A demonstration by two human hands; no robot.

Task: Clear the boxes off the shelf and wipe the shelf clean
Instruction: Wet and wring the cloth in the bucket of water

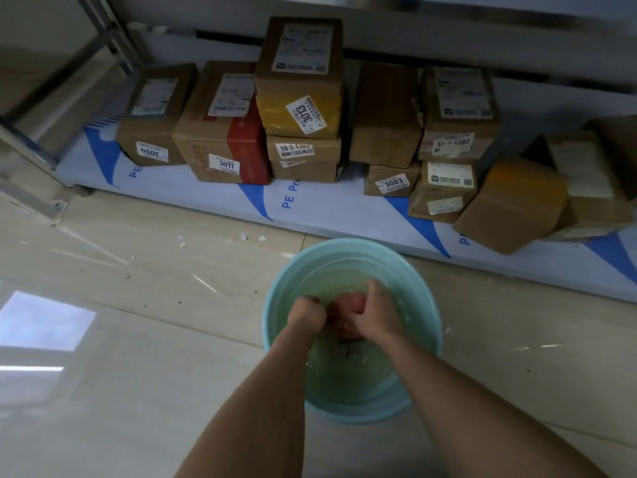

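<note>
Several cardboard boxes stand on the low bottom shelf (327, 205), which is covered in white and blue protective film. Box 3004 (155, 115) is at the left, box 3011 (220, 132) beside it, and box 3013 (300, 77) is stacked on another box. Box 3003 (391, 181) lies lower right. On the floor in front stands a teal basin (275, 305) holding water. Over it, my left hand (306, 317) and my right hand (375, 313) both grip a pinkish-red cloth (346, 307), bunched between them and partly hidden.
A tilted orange-taped box (513, 205) overhangs the shelf's front edge at the right. A metal upright (31, 139) and its foot stand at the left. Small paper scraps (241, 236) lie on the glossy tiled floor. An upper shelf runs along the top.
</note>
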